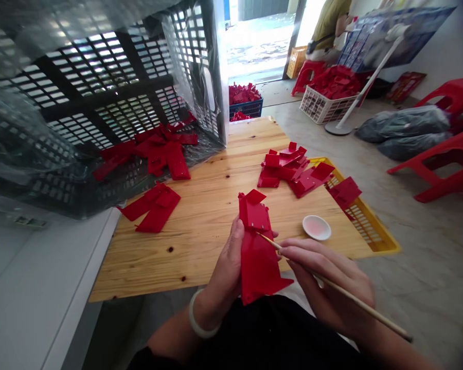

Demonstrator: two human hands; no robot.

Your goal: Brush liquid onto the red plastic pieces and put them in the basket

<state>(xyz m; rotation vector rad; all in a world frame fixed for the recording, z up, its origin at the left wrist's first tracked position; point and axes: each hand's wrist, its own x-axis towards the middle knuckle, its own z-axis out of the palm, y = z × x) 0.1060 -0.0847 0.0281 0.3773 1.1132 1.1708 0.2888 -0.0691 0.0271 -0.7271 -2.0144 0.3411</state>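
Note:
Held up over the near edge of the wooden table is a red plastic part, gripped along its left side by my left hand, which wears a pale bracelet. My right hand is closed on a thin brush with a wooden handle. The brush tip touches or nearly touches the middle of the part, just below its small silvery spots. A small white dish with pinkish contents rests on the table to the right. Several red parts lie piled behind it.
At the left, a tipped black crate lined with plastic film holds red parts. Two more red parts lie on the wooden table. A yellow crate adjoins the right edge. Beyond are a fan stand, red stools and a person.

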